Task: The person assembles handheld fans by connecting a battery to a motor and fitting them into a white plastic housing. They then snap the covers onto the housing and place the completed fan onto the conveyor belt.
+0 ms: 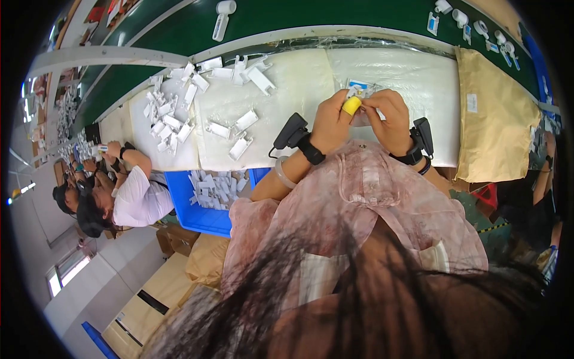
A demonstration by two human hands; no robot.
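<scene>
Above the padded white worktop, my left hand (pixel 332 124) and my right hand (pixel 391 122) meet with bent fingers around a small white plastic part with a blue patch (pixel 357 85). A yellow cover (pixel 351 106) sits at the tip of my left thumb, against the part. My right thumb and fingers pinch at its near side. The fingers hide most of the part, so its full shape cannot be made out.
White plastic housings (pixel 170 119) lie heaped and scattered to the left. A blue bin (pixel 200 222) below the table edge holds more white pieces. Brown paper (pixel 493 119) covers the right end. Finished-looking white units (pixel 460 18) stand on the green conveyor (pixel 335 15). Co-workers (pixel 140 185) sit left.
</scene>
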